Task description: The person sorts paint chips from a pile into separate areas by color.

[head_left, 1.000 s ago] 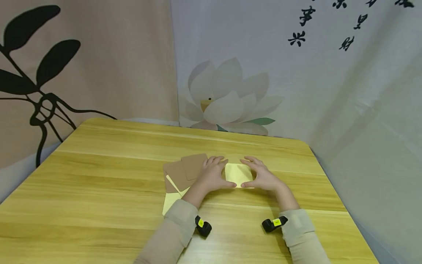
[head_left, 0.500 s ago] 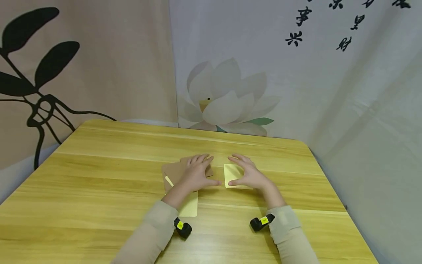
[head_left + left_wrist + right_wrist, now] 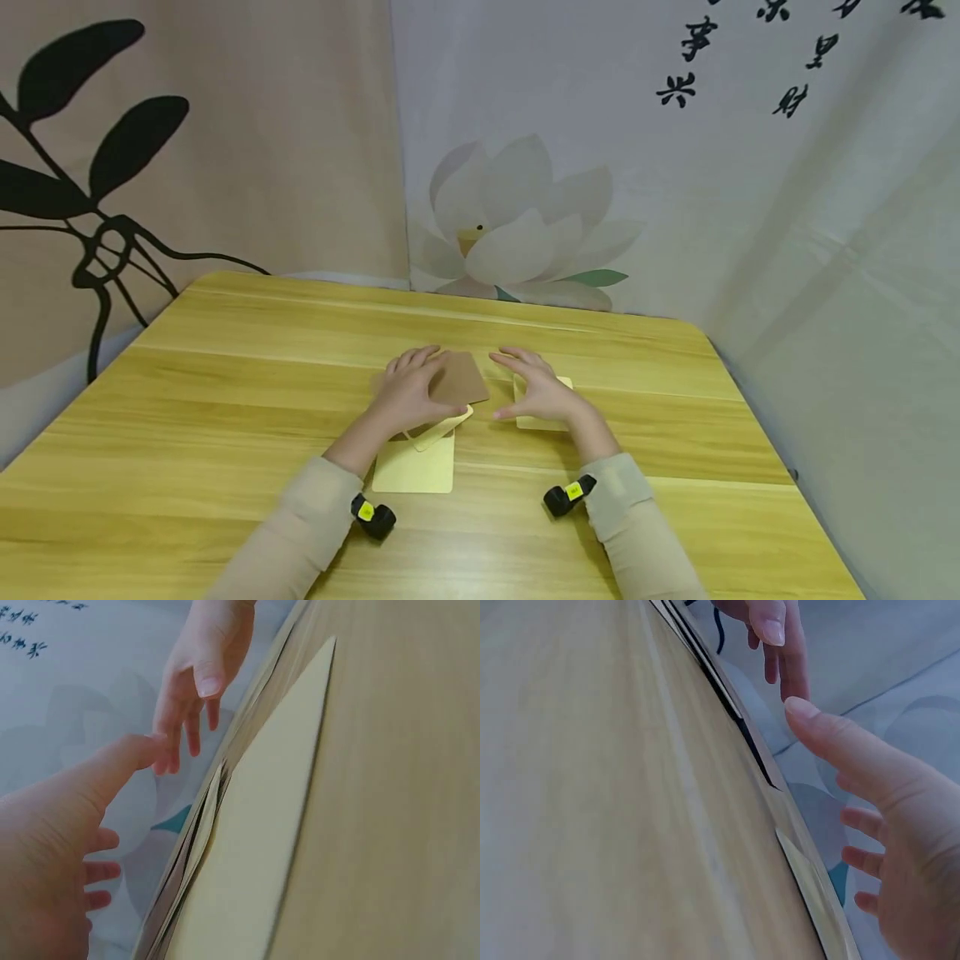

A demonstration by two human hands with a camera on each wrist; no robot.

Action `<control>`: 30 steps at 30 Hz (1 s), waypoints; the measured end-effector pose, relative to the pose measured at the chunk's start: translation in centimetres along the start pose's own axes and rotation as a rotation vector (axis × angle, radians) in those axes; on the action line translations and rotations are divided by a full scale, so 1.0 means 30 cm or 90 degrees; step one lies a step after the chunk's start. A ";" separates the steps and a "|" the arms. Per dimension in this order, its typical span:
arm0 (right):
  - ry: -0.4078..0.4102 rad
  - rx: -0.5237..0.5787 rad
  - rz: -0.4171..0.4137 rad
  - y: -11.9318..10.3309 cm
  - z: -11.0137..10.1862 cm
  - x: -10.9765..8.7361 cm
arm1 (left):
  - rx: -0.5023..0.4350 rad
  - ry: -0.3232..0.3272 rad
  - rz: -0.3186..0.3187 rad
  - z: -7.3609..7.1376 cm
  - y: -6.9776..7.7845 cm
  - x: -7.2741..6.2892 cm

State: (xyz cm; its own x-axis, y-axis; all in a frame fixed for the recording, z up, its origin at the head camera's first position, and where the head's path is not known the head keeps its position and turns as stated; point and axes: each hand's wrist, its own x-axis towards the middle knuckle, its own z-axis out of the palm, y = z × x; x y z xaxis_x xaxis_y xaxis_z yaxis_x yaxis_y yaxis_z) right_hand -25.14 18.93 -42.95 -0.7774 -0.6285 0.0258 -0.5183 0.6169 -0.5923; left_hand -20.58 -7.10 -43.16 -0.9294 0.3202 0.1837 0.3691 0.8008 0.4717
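Above a loose group of square cards, my left hand [image 3: 405,396] hovers with thumb and fingers spread, nothing between them. Beside and partly under it lie a brown card [image 3: 463,379] and a pale yellow card [image 3: 442,429] near its thumb. Another yellow card [image 3: 414,468] lies flat closer to the front. Facing it, my right hand [image 3: 542,392] is spread over a separate yellow card [image 3: 558,423], which it partly hides. In the left wrist view, one large yellow card [image 3: 262,802] lies before the left hand, with other card edges behind it.
The wooden table [image 3: 225,400] has rounded back corners. Behind it hang fabric backdrops [image 3: 525,83] printed with a lotus, a dark leafy plant and black characters. A black wrist camera [image 3: 373,518] is strapped to the left sleeve and another black camera [image 3: 568,497] to the right.
Both hands have moved left. The left hand has gone from the separate yellow card to the brown and yellow group. The right hand has followed, its fingertips now left of that card.
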 end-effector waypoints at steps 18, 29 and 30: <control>-0.081 -0.082 -0.011 -0.025 0.031 0.127 | 0.008 -0.012 -0.003 -0.020 -0.088 -0.008; -0.116 -0.109 -0.017 -0.036 0.040 0.173 | 0.025 -0.025 0.006 -0.006 -0.119 -0.005; -0.119 -0.109 -0.018 -0.037 0.040 0.175 | 0.024 -0.027 0.005 -0.005 -0.120 -0.004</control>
State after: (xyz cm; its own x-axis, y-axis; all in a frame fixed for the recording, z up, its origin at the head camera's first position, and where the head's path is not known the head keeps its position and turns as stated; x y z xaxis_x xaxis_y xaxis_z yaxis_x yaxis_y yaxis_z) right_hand -28.22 14.38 -43.13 -0.6906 -0.7135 -0.1182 -0.6044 0.6591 -0.4475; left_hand -21.79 -10.09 -44.75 -0.9256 0.3471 0.1509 0.3774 0.8162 0.4374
